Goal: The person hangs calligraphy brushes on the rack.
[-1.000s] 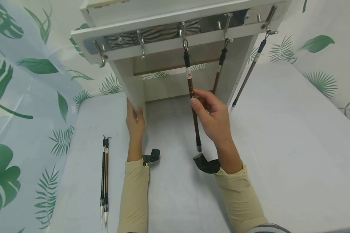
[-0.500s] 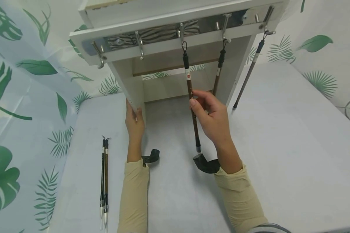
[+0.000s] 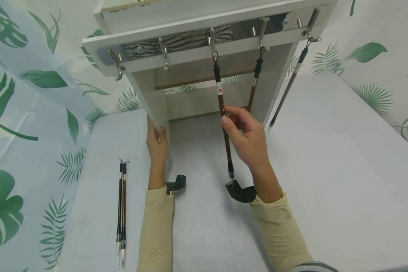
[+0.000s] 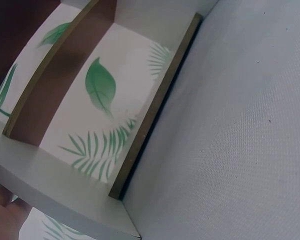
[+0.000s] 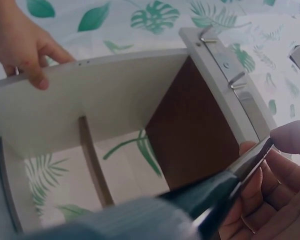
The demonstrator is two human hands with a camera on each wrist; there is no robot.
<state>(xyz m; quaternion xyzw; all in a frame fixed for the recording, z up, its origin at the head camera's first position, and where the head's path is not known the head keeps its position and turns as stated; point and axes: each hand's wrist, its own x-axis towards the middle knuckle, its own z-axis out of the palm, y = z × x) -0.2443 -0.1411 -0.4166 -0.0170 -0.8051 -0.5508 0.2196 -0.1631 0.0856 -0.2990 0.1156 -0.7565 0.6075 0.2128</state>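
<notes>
My right hand (image 3: 249,138) pinches the brown handle of a calligraphy brush (image 3: 227,147) between thumb and fingers. The brush points downward, its hanging loop at the lower end of the middle hook (image 3: 212,39); whether the loop sits on it, I cannot tell. In the right wrist view, the blurred brush (image 5: 210,200) crosses in front of the camera. My left hand (image 3: 157,145) grips the front edge of the left side panel of a white wooden stand (image 3: 146,102). The right wrist view shows that left hand (image 5: 27,47) with its thumb inside the panel.
Two more brushes hang from the right hooks, a brown one (image 3: 254,88) and a greyish one (image 3: 289,90). Two brushes (image 3: 121,204) lie side by side on the white tabletop (image 3: 343,181), left of my left arm. Leaf-printed cloth (image 3: 51,113) stands behind.
The pinched brush and its loop sit slightly lower than one second ago. The far-right hanging brush sways a little. My left hand keeps its hold on the panel.
</notes>
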